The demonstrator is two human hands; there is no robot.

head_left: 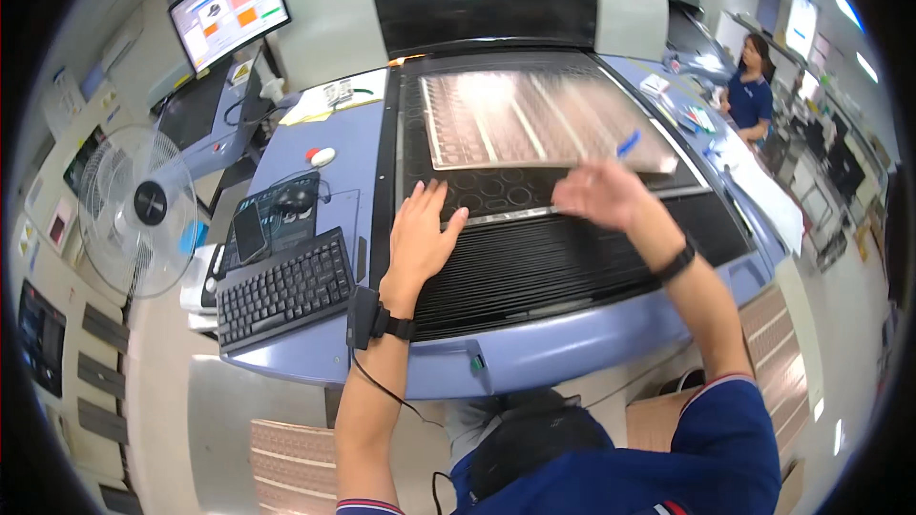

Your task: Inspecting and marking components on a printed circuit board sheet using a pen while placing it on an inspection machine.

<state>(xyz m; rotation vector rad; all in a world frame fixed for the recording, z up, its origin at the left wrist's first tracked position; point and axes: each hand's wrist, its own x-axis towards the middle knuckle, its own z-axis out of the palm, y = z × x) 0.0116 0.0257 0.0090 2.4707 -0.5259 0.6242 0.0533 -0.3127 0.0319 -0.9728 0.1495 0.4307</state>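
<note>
A copper-coloured patterned panel (534,119), crossed by pale stripes, lies on the black machine bed (491,189) with round markings. My left hand (420,238) is open and empty, its fingers apart, at the bed's near left part just short of the panel's near edge. My right hand (606,195) is blurred by motion near the panel's near right part. A small blue stick-like object (628,143) shows just beyond that hand; whether the fingers hold it cannot be made out. Below both hands runs a black ribbed cover (534,277).
At the left are a keyboard (286,291), a phone (250,232), a mouse (296,198) and a red-and-white round object (322,156). A monitor (231,10) and a fan (138,210) stand farther left. Another person (749,95) is at the far right. More copper-coloured panels (291,463) lie below.
</note>
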